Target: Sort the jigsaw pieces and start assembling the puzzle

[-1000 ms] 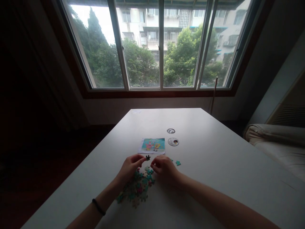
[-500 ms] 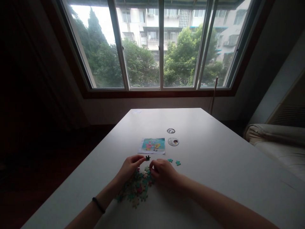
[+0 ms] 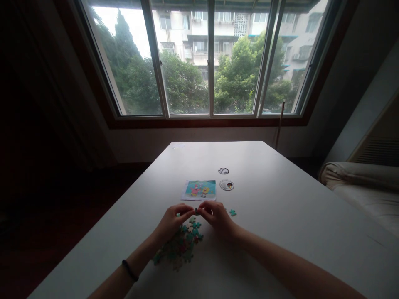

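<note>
My left hand [image 3: 175, 219] and my right hand [image 3: 216, 216] meet fingertip to fingertip above the table. A small dark puzzle piece [image 3: 196, 211] is pinched between them, mostly covered by the fingers. Just below the hands lies a heap of puzzle pieces [image 3: 182, 245] in green, cream and some red. One loose green puzzle piece [image 3: 233, 212] rests to the right of my right hand. Beyond the hands lies a picture card [image 3: 201, 190] with pink and yellow cartoon figures on a teal ground.
The white table [image 3: 280, 232] stretches toward the window. Two round items, a larger disc [image 3: 227, 185] and a smaller disc [image 3: 223, 171], lie right of the card. A pale sofa [image 3: 352, 178] stands beyond the table's right edge.
My right hand has moved up and left from the heap's edge to the dark piece in my left fingers. It now covers one of the loose green pieces.
</note>
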Demonstrator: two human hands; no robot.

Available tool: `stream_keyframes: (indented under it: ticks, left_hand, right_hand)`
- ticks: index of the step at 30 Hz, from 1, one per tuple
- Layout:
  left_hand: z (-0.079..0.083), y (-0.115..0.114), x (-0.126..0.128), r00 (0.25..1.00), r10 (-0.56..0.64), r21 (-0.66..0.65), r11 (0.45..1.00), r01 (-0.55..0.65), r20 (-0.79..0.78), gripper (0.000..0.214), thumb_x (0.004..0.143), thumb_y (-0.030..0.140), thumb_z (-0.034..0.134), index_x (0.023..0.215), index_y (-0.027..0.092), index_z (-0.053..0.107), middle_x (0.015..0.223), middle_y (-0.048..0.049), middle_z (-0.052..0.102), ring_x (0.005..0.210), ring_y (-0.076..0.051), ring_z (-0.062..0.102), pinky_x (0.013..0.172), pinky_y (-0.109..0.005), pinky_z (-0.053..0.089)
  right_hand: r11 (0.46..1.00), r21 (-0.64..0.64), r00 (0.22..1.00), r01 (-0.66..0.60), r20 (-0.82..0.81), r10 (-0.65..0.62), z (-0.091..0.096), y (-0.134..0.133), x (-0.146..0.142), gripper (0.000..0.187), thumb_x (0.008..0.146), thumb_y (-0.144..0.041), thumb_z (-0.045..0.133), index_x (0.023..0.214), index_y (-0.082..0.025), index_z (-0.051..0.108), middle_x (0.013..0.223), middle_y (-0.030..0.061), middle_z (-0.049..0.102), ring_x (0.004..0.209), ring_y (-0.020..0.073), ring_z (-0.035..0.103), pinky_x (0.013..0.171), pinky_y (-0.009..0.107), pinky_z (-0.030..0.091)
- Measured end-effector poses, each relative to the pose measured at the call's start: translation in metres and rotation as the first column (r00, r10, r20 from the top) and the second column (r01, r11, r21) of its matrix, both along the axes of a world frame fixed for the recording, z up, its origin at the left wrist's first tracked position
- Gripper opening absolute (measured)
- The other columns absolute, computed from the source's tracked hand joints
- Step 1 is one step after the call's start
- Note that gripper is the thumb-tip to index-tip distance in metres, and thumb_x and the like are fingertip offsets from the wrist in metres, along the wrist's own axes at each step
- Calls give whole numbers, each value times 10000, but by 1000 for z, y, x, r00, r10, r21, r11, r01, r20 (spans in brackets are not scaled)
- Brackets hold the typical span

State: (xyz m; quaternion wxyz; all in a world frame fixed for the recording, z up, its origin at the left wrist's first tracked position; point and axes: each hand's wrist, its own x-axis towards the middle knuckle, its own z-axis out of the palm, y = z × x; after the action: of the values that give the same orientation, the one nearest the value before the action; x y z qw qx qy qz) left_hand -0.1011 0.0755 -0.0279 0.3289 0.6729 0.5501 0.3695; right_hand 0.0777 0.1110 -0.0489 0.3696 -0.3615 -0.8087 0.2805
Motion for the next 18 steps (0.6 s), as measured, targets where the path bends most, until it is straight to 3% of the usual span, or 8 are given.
stream_keyframes:
  ticks: [5,11,18]
  left_hand:
    - [0,-1,0,990,4,71,997,6,-140,278,776,405,549,749,159,675,721,-28,649,697,-181,560,657,-250,423]
    - [-4,6,-15,990,2,-11,1000,-3,-144,293,768,415,516,763,149,639,698,-19,625,647,-167,553,604,-236,430]
    - [-11,11,-24,992,-36,-66,997,28,-120,345,724,435,546,852,132,651,759,-44,650,692,-182,573,631,-253,451]
  right_hand:
    - [998,58,997,-20,-68,24,9,8,3,167,786,-233,599,641,-154,626,633,4,575,602,119,492,574,211,368]
    - [1000,-19,999,13,-53,-14,24,31,40,210,788,-283,569,641,-154,646,621,12,604,580,126,500,562,225,358]
    - [986,-76,989,146,-16,-148,-4,39,94,258,740,-368,598,606,-148,597,651,12,570,593,123,493,553,223,369]
